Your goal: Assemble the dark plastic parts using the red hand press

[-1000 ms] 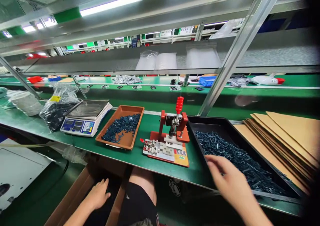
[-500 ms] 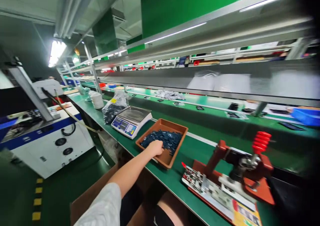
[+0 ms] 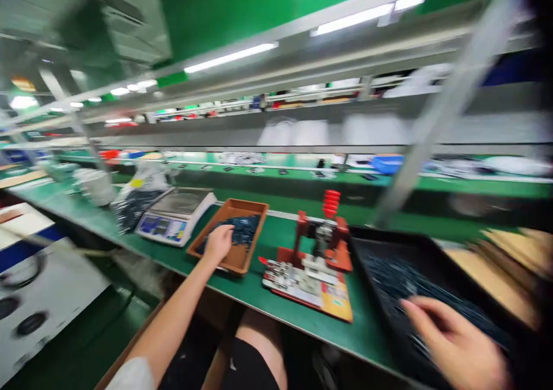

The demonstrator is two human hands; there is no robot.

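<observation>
Along the table [image 3: 254, 298] edge, my left hand [image 3: 218, 245] presses its fingers together over dark parts [image 3: 242, 231] in the brown tray [image 3: 250, 205]; my right hand [image 3: 453, 341] spreads its fingers in the black tray [image 3: 389, 237].

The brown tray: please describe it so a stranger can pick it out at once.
On the green bench, find the scale and the red press. The brown tray sits between them. Only it has the left hand over its dark parts.

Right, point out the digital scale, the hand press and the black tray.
Digital scale [image 3: 175, 202], head view, on the weighing platter.
Hand press [image 3: 331, 203], head view, on the red grip.
Black tray [image 3: 389, 234], head view, on the far rim.
</observation>
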